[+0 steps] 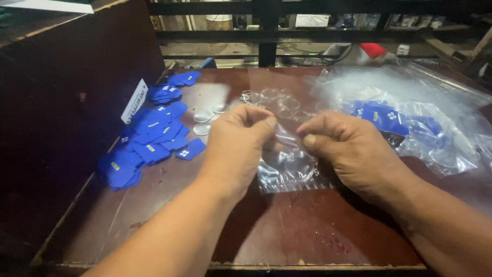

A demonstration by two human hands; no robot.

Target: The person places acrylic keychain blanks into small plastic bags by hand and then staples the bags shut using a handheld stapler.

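- The left hand (237, 146) has its fingers (259, 122) pinched closed on the upper edge of a small clear plastic bag (287, 166); thumb and forefinger meet on the film.
- The right hand (353, 154) grips the same bag just beside the left, its fingers (312, 137) curled tight with the thumb pressing the plastic.
- The bag hangs below and between both sets of fingers, its lower end resting on the dark reddish counter (307, 236). Round clear discs show through it.
- Beyond the fingers, more clear round discs (271, 97) lie on a transparent sheet.
- Out past the left fingers, a few loose discs (205, 120) sit on the counter, and further that way lies a spread of flat blue pieces (148, 146) with small yellow and white marks.
- Out past the right fingers, a large crumpled clear bag (435, 123) holds more blue pieces (382, 115).
- A white card (134, 100) leans against the dark wall beside the blue spread.
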